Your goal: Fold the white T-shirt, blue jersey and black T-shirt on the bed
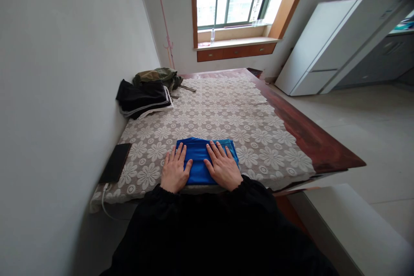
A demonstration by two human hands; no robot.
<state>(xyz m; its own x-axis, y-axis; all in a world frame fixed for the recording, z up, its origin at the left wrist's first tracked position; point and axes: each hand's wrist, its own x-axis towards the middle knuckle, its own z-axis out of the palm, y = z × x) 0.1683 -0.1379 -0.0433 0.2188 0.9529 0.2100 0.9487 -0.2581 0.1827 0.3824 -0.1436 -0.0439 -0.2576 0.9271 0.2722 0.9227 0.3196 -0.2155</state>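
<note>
A folded blue garment (196, 161) lies flat near the front edge of the table, with a lighter blue layer showing at its right side. Across its left edge rests my left hand (175, 169), palm down, fingers stretched out. My right hand (223, 165) presses flat on the right part of the cloth, its fingers spread a little. Neither hand grips the fabric. What kind of garment it is cannot be made out.
A flowered lace tablecloth (213, 114) covers most of the dark red wooden table (318, 148). Folded dark clothes (144, 97) and a green-brown backpack (158, 76) lie at the back left. A black tablet (115, 164) with a white cable sits by the left wall.
</note>
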